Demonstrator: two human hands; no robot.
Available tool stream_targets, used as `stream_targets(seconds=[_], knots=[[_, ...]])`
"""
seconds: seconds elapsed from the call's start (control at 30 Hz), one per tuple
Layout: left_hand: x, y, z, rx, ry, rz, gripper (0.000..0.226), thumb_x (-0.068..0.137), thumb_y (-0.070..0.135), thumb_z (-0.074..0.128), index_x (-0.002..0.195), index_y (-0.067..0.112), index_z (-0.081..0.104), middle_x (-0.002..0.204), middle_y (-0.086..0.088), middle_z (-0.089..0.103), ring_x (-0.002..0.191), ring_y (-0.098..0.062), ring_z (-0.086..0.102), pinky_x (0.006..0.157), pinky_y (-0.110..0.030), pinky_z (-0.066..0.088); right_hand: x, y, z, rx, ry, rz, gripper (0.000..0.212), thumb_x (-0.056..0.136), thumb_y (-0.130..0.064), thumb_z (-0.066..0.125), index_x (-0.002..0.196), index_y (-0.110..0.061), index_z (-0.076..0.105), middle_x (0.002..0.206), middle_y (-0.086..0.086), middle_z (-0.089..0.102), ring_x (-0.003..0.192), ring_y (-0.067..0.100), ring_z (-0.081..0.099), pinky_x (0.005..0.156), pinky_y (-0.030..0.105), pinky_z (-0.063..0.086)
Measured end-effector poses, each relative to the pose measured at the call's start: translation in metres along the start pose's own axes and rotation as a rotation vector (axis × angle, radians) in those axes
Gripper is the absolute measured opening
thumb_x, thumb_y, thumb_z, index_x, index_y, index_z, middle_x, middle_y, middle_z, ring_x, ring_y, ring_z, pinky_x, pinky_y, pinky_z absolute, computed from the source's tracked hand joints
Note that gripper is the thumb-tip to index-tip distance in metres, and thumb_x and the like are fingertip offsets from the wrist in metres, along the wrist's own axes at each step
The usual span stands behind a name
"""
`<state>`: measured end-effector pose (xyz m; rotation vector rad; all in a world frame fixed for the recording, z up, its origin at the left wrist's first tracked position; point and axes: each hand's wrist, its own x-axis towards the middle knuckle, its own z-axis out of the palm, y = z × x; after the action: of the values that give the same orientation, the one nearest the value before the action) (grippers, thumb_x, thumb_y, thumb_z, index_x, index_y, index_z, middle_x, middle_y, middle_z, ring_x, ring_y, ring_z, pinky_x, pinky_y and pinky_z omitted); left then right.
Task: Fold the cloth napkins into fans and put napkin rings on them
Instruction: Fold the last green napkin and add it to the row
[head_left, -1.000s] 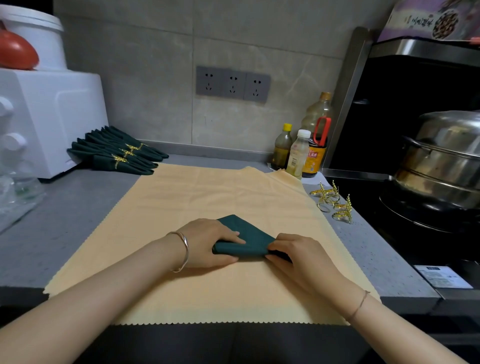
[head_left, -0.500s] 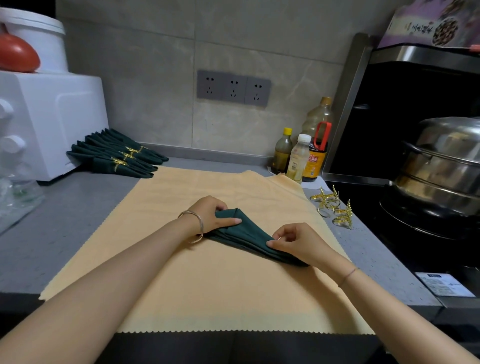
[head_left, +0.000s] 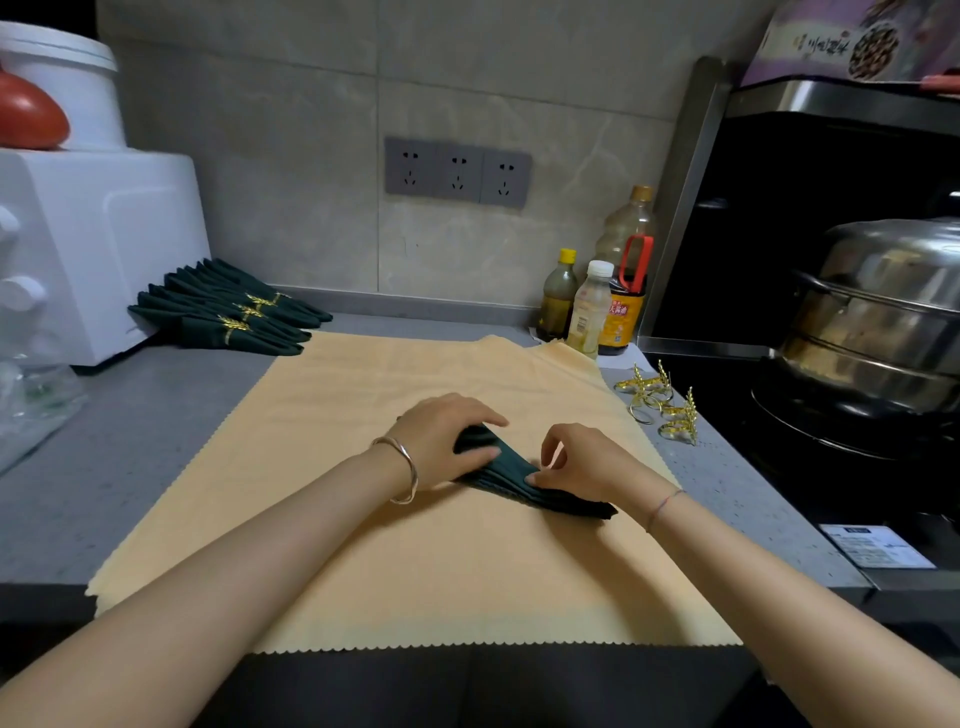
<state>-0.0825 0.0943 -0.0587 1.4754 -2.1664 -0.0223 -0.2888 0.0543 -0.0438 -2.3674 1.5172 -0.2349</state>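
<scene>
Appliance, white boxy plastic (head_left: 93, 244), sits far left on the grey speckled countertop (head_left: 156, 415). Just right of it is the stack of finished dark green fan napkins (head_left: 228, 312), each banded with a gold leaf ring. The large pale yellow cloth with a zigzag edge (head_left: 415, 571) covers mid-counter.

Your left hand (head_left: 441, 441), silver bangle on its wrist, grips the left end of the pleated dark green cloth napkin (head_left: 571, 501), fingers over and thumb alongside. The napkin lies on the yellow cloth, angled down to the right. Your right hand (head_left: 592, 460) pinches the pleats near mid-length with thumb and forefinger, other fingers curled.

The loose gold leaf-shaped napkin rings (head_left: 660, 405) sit in a cluster just off the cloth's right edge. Behind them, the dark sauce bottle with a red handle (head_left: 626, 306) has a yellow-red label in Chinese characters, which I can't read. The white sticker (head_left: 872, 545) on the stove edge is too small to read. The purple printed box (head_left: 857, 41) at top right also carries Chinese characters, blurred.
</scene>
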Motion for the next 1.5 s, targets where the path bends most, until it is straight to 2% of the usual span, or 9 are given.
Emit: stream_targets(seconds=[0.2,0.43,0.57,0.67,0.73,0.9,1.23,1.4,1.5], knots=[[-0.003,0.016,0.012,0.105,-0.124,0.086,0.059,0.073,0.057,0.067,0.125,0.030,0.058,0.116,0.014,0.063,0.109,-0.010,0.054,0.097,-0.031,0.040,-0.008,0.011,-0.002,0.540,-0.050,0.120,0.037,0.076,-0.032,0.078,0.080,-0.016,0.045,0.070,0.001,0.056,0.059,0.012,0.047,0.042,0.015,0.030],[0.022,0.045,0.019,0.130,-0.180,0.127,0.033,0.090,0.033,0.058,0.123,0.031,0.057,0.111,0.011,0.066,0.103,-0.015,0.057,0.089,-0.029,0.039,-0.016,0.056,-0.016,0.835,-0.240,0.237,0.036,0.076,-0.039,0.076,0.064,-0.021,0.047,0.068,0.001,0.050,0.058,0.013,0.047,0.051,0.022,0.036],[0.045,0.061,0.014,0.286,-0.272,0.109,0.027,0.094,0.036,0.050,0.121,0.035,0.057,0.110,0.010,0.066,0.101,-0.017,0.059,0.074,-0.028,0.039,-0.016,0.086,-0.021,0.824,-0.073,0.198,0.032,0.077,-0.045,0.073,0.076,-0.017,0.057,0.076,0.002,0.055,0.076,0.020,0.046,0.063,0.027,0.034],[0.059,0.068,0.013,0.340,-0.277,0.065,0.027,0.094,0.042,0.050,0.117,0.032,0.059,0.108,0.006,0.066,0.099,-0.019,0.059,0.074,-0.027,0.041,-0.011,0.112,-0.027,0.761,0.400,0.155,0.018,0.084,-0.022,0.070,0.090,-0.007,0.060,0.082,-0.002,0.062,0.075,0.015,0.054,0.067,0.020,0.042],[0.067,0.072,0.014,0.361,-0.275,0.030,0.028,0.094,0.043,0.051,0.117,0.030,0.060,0.108,0.004,0.066,0.099,-0.019,0.059,0.072,-0.027,0.041,-0.006,0.131,-0.029,0.600,0.604,0.187,0.033,0.081,-0.020,0.073,0.107,-0.008,0.056,0.099,-0.001,0.059,0.089,0.014,0.055,0.077,0.023,0.044],[0.081,0.079,0.021,0.406,-0.264,-0.013,0.028,0.094,0.040,0.053,0.117,0.027,0.060,0.112,0.003,0.065,0.103,-0.020,0.058,0.071,-0.026,0.039,0.019,0.163,-0.019,0.449,0.569,0.239,0.057,0.081,-0.025,0.074,0.131,-0.011,0.047,0.128,0.003,0.055,0.121,0.022,0.049,0.103,0.042,0.040],[0.089,0.078,0.023,0.418,-0.262,-0.080,0.030,0.094,0.039,0.052,0.122,0.030,0.058,0.115,0.003,0.064,0.105,-0.020,0.058,0.074,-0.029,0.040,0.041,0.168,-0.012,0.319,0.593,0.302,0.055,0.081,-0.036,0.072,0.129,-0.016,0.053,0.125,0.003,0.061,0.116,0.025,0.054,0.101,0.041,0.041],[0.087,0.071,0.011,0.436,-0.260,-0.132,0.030,0.095,0.039,0.052,0.123,0.030,0.058,0.115,0.003,0.064,0.105,-0.020,0.057,0.074,-0.029,0.041,0.023,0.152,-0.022,0.280,0.526,0.033,0.055,0.076,-0.025,0.078,0.125,-0.017,0.054,0.120,-0.001,0.061,0.113,0.015,0.055,0.094,0.025,0.041],[0.082,0.065,0.004,0.473,-0.289,-0.141,0.030,0.095,0.039,0.052,0.123,0.030,0.059,0.114,0.003,0.064,0.103,-0.020,0.058,0.072,-0.029,0.041,0.007,0.133,-0.026,0.103,0.398,-0.149,0.059,0.076,-0.030,0.078,0.128,-0.024,0.050,0.121,-0.004,0.062,0.113,0.016,0.055,0.096,0.033,0.044]])
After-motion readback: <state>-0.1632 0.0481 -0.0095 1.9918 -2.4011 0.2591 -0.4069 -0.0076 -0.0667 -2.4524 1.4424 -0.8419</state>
